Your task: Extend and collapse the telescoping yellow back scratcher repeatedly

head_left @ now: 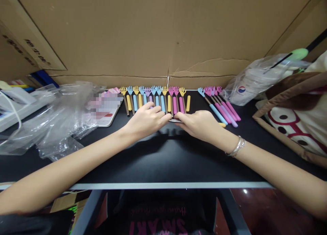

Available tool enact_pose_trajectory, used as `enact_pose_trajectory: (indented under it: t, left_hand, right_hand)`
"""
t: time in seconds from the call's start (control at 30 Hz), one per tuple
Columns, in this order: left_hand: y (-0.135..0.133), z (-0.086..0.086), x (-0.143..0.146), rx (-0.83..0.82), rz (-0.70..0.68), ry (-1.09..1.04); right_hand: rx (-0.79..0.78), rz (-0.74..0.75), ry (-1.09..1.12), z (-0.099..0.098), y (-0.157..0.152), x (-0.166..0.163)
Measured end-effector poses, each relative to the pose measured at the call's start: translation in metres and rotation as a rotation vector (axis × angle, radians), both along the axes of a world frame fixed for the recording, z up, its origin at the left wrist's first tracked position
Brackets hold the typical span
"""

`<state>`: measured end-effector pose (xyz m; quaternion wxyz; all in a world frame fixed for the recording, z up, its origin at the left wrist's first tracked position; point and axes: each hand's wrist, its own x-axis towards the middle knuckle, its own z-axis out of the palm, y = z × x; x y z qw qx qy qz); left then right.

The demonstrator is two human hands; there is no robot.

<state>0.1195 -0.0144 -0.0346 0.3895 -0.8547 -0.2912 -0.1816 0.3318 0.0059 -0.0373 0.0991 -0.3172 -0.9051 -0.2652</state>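
Several small hand-shaped back scratchers stand in a row at the back of the black table, with pink, blue, yellow and purple heads, metal rods and separate coloured handles, such as a pink handle [175,105]. In front of them, a back scratcher's metal rod [176,120] runs between my hands. My left hand [146,118] is closed at its left end, the fingers curled out of sight. My right hand [200,126] pinches the rod from the right. A yellow handle end [221,125] shows past the right hand; whether it joins this rod is hidden.
Assembled back scratchers [224,108] lie in a group to the right. Clear plastic bags [63,115] and a phone-like flat item [108,114] are on the left. A bagged drink cup [252,83] and a cloth bag [293,122] stand right. Cardboard [143,33] walls the back.
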Motion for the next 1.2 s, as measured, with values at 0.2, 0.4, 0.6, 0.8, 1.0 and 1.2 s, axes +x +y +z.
enact_pose_trajectory:
  t: [0.2, 0.4, 0.6, 0.8, 1.0, 1.2]
  left_hand:
    - [-0.002, 0.002, -0.001, -0.024, 0.023, -0.009]
    - [-0.005, 0.009, -0.004, -0.062, 0.032, -0.054]
    - [-0.002, 0.01, -0.016, -0.125, 0.092, -0.029]
    - [0.006, 0.014, -0.039, -0.155, 0.185, -0.008]
    - [0.007, 0.014, -0.046, -0.166, 0.206, 0.01]
    - [0.004, 0.003, -0.041, -0.245, 0.201, -0.003]
  right_hand:
    - [0.037, 0.026, -0.051, 0.002, 0.008, 0.005]
    - [0.081, 0.072, -0.051, 0.009, 0.009, 0.009]
    - [0.11, 0.052, -0.084, 0.012, 0.015, 0.023]
    - [0.134, -0.055, -0.103, 0.017, 0.036, 0.062]
    - [0.076, -0.064, -0.067, 0.014, 0.042, 0.073]
    - [0.001, 0.009, 0.041, 0.008, 0.027, 0.056]
